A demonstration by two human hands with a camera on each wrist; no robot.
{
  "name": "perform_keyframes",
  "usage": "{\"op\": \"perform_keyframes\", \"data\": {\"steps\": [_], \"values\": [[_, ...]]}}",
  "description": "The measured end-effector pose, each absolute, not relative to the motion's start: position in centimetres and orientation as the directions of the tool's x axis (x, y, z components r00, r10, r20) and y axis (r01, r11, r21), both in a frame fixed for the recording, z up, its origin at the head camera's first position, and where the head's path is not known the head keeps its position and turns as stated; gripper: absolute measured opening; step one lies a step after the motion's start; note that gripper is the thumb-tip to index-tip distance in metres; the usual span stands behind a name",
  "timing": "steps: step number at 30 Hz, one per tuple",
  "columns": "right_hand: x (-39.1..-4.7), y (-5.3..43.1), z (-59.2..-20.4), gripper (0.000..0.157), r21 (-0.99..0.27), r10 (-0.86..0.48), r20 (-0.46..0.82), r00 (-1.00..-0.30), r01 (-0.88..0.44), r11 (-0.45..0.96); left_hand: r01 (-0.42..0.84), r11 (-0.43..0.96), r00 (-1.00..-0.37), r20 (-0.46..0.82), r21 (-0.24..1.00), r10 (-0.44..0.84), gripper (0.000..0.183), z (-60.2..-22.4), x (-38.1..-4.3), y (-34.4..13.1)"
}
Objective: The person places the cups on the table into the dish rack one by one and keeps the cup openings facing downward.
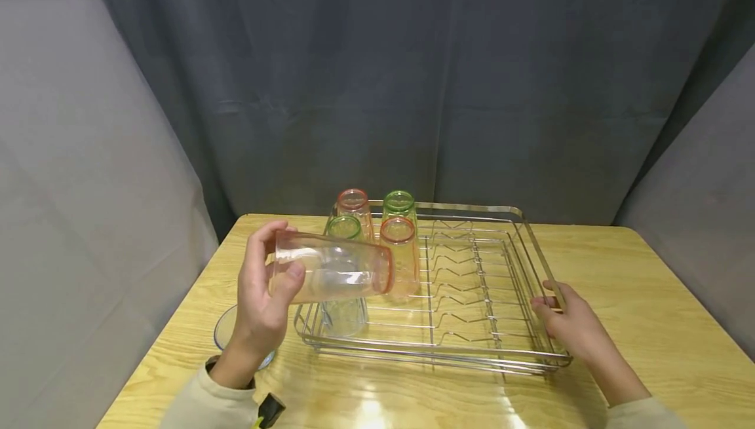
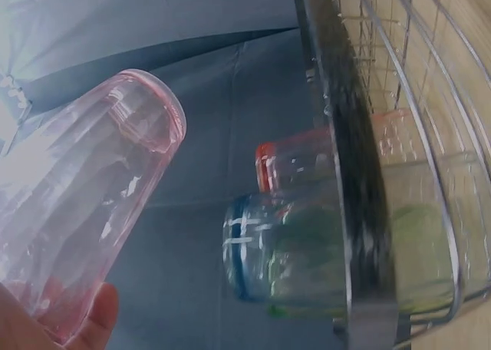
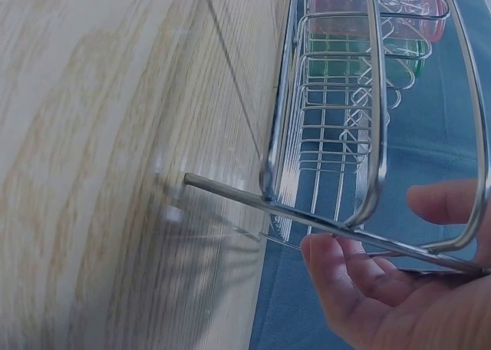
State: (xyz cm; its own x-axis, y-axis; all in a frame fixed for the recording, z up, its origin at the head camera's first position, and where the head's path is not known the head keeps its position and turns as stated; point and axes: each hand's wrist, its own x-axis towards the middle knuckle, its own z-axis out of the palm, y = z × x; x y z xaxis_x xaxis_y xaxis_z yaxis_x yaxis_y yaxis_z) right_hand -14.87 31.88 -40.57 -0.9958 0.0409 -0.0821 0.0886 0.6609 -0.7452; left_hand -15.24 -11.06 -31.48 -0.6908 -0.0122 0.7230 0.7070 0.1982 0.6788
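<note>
My left hand [image 1: 263, 308] holds a pinkish clear glass tumbler [image 1: 333, 268] on its side above the rack's left part, thumb in front and fingers behind. Its orange-red base ring points right, overlapping an upside-down orange-tinted glass [image 1: 401, 255] in the head view. At the right side of the wire dish rack [image 1: 466, 352], my right hand [image 1: 575, 324] grips the frame, fingers curled at the rail in the right wrist view. More upturned glasses stand in the rack: a red-ringed one [image 1: 352, 201], a green one [image 1: 399, 203], another green-ringed one [image 1: 344, 226] and a blue-ringed one [image 2: 245, 246].
A clear glass with a blue rim [image 1: 225, 327] stands on the wooden table [image 1: 637, 272] at the left, partly hidden behind my left forearm. Wire plate dividers [image 1: 454, 278] fill the rack's right part. Dark curtain [image 1: 377, 88] hangs behind the table.
</note>
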Motion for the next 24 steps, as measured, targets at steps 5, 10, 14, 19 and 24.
{"op": "perform_keyframes", "data": {"steps": [5, 10, 14, 19, 24], "values": [[-15.0, 31.9, -40.4, 0.067, -0.738, 0.043, -0.088, -0.995, 0.094, 0.668, 0.724, 0.189, -0.677, 0.736, 0.664, 0.008, 0.052, -31.8, -15.3, -10.1], [-15.1, 32.0, -40.3, 0.074, -0.73, 0.033, -0.117, -0.993, 0.108, 0.675, 0.722, 0.198, -0.68, 0.732, 0.663, 0.026, 0.05, -32.4, -15.3, -9.3], [-15.2, 31.8, -40.3, 0.078, -0.732, 0.014, -0.144, -0.989, 0.116, 0.671, 0.714, 0.208, -0.689, 0.724, 0.669, 0.039, 0.05, -33.0, -15.1, -8.8], [-15.3, 32.0, -39.8, 0.088, -0.746, 0.011, -0.157, -0.988, 0.125, 0.653, 0.708, 0.2, -0.7, 0.711, 0.678, 0.066, 0.049, -33.3, -15.1, -8.0], [-14.9, 31.5, -38.5, 0.083, -0.69, 0.088, 0.041, -0.995, 0.036, 0.723, 0.707, 0.199, -0.701, 0.709, 0.678, 0.078, 0.05, -33.4, -14.9, -7.3]]}}
